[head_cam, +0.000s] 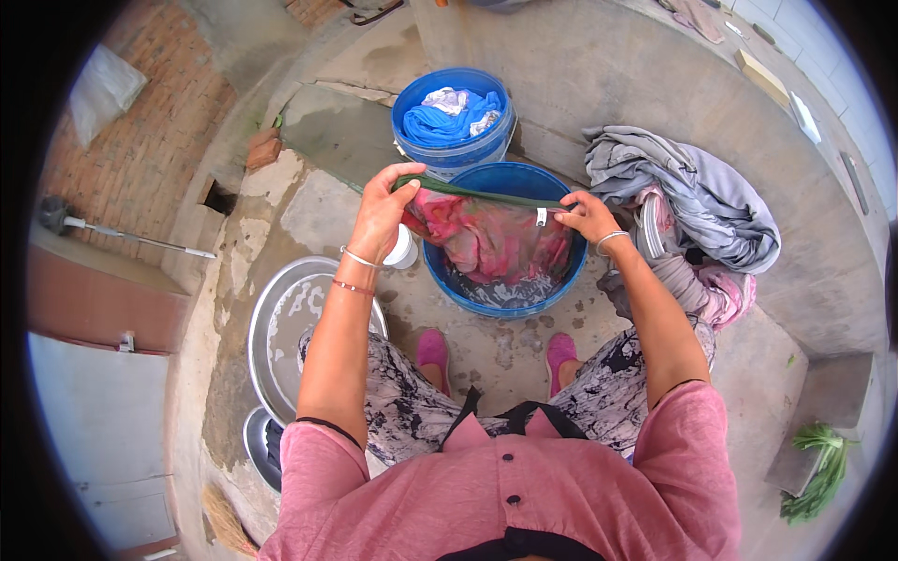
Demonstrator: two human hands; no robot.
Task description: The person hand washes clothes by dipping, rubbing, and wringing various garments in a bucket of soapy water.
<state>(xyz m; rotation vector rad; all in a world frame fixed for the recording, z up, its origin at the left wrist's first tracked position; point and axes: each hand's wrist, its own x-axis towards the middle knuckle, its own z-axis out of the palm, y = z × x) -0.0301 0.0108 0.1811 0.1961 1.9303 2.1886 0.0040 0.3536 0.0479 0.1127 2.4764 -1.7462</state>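
A wet red and green garment (484,235) is stretched between my two hands by its dark green edge. My left hand (389,200) pinches one end of that edge, and my right hand (593,219) grips the other end close to a small white tag (541,217). The cloth hangs into a blue tub (505,308) that holds sudsy water at its bottom. Just behind the tub stands a blue bucket (403,112) filled with blue and white cloth (449,119). A small white container (401,249) sits under my left wrist.
At left is a wide metal basin (257,336) of water, with a smaller metal bowl (254,449) nearer me. Grey and pink laundry (694,203) is heaped at right against a concrete ledge (603,63). Leafy greens (817,477) lie at lower right, a straw broom (228,519) at lower left.
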